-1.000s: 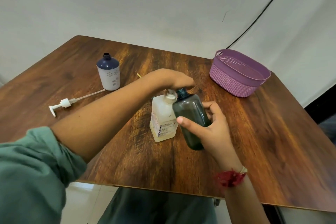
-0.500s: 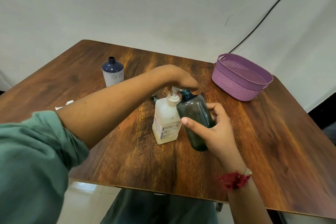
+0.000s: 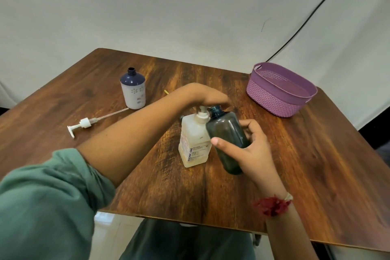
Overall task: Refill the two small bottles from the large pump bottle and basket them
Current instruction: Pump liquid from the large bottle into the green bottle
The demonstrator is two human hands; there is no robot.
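Note:
The large pale pump bottle point(image 3: 193, 141) stands upright at the middle of the wooden table point(image 3: 316, 164). My left hand point(image 3: 207, 97) rests on top of its pump head and presses it. My right hand point(image 3: 253, 154) grips a dark teal small bottle point(image 3: 226, 133), uncapped and tilted, with its open neck right at the pump's spout. The second small bottle point(image 3: 133, 91), white with a navy top and no cap, stands upright at the back left. A purple woven basket point(image 3: 274, 99) sits at the back right with nothing visible inside.
A loose white pump with its long tube point(image 3: 84, 123) lies flat on the table to the left, in front of the white bottle. A black cable point(image 3: 306, 21) runs down the wall behind the basket. The near table edge is close to my lap.
Both hands stay on the pump bottle and the teal bottle. The pump head has risen and dipped slightly under my left hand, and my view has shifted a little.

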